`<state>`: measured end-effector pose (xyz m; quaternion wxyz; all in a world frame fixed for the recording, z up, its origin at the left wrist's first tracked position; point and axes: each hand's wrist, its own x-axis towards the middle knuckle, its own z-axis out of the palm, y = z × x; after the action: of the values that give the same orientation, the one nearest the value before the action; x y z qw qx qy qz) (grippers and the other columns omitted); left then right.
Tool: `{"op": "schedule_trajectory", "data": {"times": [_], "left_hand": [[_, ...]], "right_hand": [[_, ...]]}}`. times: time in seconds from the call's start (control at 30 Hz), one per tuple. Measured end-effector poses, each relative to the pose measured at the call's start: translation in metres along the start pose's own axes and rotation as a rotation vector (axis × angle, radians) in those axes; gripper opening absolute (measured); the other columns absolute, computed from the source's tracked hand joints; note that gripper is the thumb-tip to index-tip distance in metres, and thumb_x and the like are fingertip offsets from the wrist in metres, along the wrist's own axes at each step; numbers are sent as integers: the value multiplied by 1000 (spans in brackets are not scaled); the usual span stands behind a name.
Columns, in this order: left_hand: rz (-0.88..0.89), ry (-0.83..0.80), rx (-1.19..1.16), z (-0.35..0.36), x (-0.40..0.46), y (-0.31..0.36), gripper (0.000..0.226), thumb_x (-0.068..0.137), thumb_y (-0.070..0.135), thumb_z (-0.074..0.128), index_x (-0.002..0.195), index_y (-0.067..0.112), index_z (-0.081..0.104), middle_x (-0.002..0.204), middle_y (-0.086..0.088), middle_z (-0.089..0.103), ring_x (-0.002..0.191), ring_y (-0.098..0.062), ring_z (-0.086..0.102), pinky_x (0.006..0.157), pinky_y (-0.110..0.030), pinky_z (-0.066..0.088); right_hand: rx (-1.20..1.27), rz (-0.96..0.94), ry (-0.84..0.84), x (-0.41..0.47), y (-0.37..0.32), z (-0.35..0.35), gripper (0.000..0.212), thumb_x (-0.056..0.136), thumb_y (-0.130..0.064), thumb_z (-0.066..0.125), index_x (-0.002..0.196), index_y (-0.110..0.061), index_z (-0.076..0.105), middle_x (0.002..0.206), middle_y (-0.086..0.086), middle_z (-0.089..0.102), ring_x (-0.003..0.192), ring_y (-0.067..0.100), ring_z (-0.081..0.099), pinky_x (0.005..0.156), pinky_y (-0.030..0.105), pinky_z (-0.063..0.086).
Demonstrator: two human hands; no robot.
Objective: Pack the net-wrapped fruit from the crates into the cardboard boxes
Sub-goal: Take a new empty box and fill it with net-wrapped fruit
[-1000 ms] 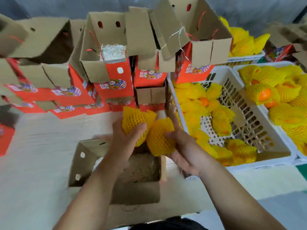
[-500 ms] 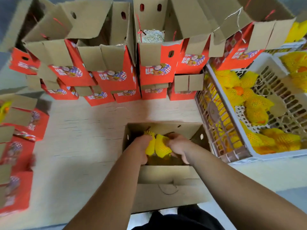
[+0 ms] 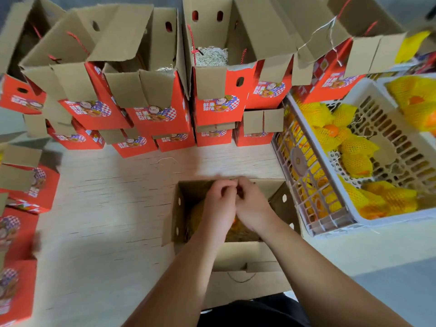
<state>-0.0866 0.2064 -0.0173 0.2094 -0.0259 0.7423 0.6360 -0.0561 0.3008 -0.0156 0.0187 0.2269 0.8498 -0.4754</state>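
An open cardboard box (image 3: 176, 208) stands on the table right in front of me. Yellow net-wrapped fruit (image 3: 195, 217) lies inside it, mostly hidden under my hands. My left hand (image 3: 220, 201) and my right hand (image 3: 253, 205) are side by side over the box's far part. Their curled fingers meet near the far rim. The fingertips are blurred, and I make out nothing held in them. To the right, a white slatted crate (image 3: 330, 224) holds more net-wrapped fruit (image 3: 356, 159).
Open red-and-brown boxes (image 3: 155, 114) are stacked along the back of the table, and one shows shredded paper filling (image 3: 210, 55). More red boxes (image 3: 16, 232) lie at the left edge. A second crate of fruit (image 3: 382, 82) sits at the far right.
Both hands lowered two net-wrapped fruits into the box and let them go. They have since risen to the box's far rim with fingers curled.
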Motion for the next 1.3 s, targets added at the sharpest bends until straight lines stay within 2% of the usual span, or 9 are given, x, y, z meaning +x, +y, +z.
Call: {"op": "schedule_trajectory", "data": {"times": [0.17,0.33,0.57,0.77,0.83,0.93,1.03,1.13,1.3], "left_hand": [[173,-96,-45,56,-8,37,19,92,16,56,94,28,70,96,13,71,89,9,64,69,-3,45],[282,-228,51,131,-8,55,21,96,16,55,91,34,65,94,24,69,89,10,63,67,-4,43],[446,-296,345,253,3,69,15,99,27,53,99,25,67,95,4,72,96,-16,67,85,-40,52],[707,-180,1030,300,63,78,25,105,38,44,99,30,67,97,10,72,95,-11,66,106,-41,29],[698,-147,1144,306,83,82,25,105,37,44,100,29,67,97,8,72,93,-15,66,102,-38,30],[680,-88,1188,310,92,83,25,102,38,48,100,26,70,91,4,73,84,-20,66,92,-36,37],[673,-98,1194,310,88,81,28,102,39,48,102,26,73,89,4,74,80,-20,66,97,-39,42],[660,-99,1179,308,89,83,27,102,38,50,99,25,73,86,4,73,78,-19,65,98,-40,42],[628,-128,1197,310,90,78,28,96,53,53,98,30,69,86,12,71,82,-13,66,102,-39,36]], "right_hand": [[191,-82,262,-18,-1,-57,21,93,-9,56,104,-26,64,91,-8,73,87,11,68,75,36,55],[189,-101,401,-19,33,-123,20,96,-10,58,108,-24,63,95,-14,70,87,-2,65,73,27,53],[164,-63,462,-4,106,-228,13,100,-20,57,109,-28,62,91,-12,70,81,0,64,61,19,46],[-82,218,162,70,190,-311,28,96,-28,60,123,-22,53,109,2,63,93,26,63,66,29,43],[-284,339,27,107,213,-331,56,96,-37,61,144,-16,42,135,15,52,117,38,58,86,37,50],[-491,407,-36,141,243,-334,85,98,-41,60,161,-21,7,163,15,18,147,45,27,114,56,36],[-571,456,-79,144,273,-315,79,96,-35,66,154,-28,13,163,7,-2,145,49,24,110,58,37],[-457,487,-12,148,283,-306,68,90,-22,76,140,-25,29,150,10,10,134,50,37,103,56,47],[-139,455,76,158,262,-317,68,80,-42,79,112,-30,21,125,1,23,104,33,49,81,41,45]]}}
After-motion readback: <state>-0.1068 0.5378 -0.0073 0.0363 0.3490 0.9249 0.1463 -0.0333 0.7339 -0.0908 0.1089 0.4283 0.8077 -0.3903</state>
